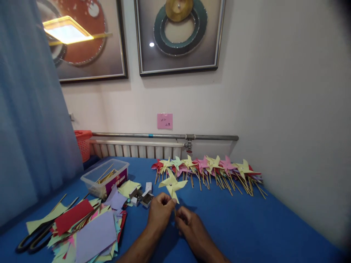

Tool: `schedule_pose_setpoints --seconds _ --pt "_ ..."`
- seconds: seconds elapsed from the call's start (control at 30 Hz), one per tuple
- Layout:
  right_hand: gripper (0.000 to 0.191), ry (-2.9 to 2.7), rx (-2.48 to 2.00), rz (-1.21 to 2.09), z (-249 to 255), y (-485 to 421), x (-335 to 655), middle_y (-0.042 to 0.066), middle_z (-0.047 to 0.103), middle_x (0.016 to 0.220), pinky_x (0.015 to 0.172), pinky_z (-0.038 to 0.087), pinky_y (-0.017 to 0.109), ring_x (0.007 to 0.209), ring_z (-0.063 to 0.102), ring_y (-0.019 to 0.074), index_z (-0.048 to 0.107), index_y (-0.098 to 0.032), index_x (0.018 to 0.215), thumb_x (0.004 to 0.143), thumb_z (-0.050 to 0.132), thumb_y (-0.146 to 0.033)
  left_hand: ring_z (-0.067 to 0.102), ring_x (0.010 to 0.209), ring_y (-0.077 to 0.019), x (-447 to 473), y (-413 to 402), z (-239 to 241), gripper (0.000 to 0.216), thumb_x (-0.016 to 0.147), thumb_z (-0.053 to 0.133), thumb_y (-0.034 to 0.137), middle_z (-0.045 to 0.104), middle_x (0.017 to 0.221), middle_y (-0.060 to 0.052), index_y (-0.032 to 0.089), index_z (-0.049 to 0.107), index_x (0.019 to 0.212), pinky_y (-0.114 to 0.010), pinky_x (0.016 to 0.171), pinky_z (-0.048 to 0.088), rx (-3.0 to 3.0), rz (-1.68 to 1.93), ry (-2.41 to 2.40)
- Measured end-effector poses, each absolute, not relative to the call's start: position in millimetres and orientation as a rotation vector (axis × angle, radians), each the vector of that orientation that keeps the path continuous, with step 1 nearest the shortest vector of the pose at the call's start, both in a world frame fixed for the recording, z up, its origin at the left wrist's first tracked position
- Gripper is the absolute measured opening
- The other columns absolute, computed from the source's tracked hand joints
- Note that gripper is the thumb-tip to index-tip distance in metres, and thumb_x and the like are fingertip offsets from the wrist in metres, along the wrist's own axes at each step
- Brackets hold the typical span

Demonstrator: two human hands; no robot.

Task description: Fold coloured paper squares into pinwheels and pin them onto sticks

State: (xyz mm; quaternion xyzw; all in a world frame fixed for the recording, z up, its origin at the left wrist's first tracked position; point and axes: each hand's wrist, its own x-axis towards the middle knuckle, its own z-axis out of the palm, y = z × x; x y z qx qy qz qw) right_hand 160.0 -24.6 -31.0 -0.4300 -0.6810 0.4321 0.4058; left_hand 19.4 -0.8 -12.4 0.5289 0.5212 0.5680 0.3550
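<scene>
Yellow pinwheel head [171, 185] just above hands [161, 210]

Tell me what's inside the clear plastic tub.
Thin wooden sticks lie in the clear plastic tub, some sloping up. Whatever sits behind the purple label on its side, or beneath the upper sticks, is covered and cannot be seen.

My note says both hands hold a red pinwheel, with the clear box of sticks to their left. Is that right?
The colour is wrong: the head view shows the left hand and right hand holding a pale yellow pinwheel, with the clear box of sticks to their left.
</scene>
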Motion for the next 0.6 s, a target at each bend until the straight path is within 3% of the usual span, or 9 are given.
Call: schedule_pose_setpoints --seconds 0.6 --pt "0.015 -1.652 -1.108 1.15 -35.1 -20.5 161.4 -0.004 0.056 0.063 0.057 0.039 0.024 0.055 0.055 0.0129 0.054 -0.022 0.077 0.087 0.052 -0.033 0.045 0.059 -0.0134 19.5 -1.7 -14.4 0.021 0.075 0.062 0.033 0.049 0.056 0.003 0.019 0.055 0.061 -0.025 0.059 0.034 1.451 1.39 1.375"
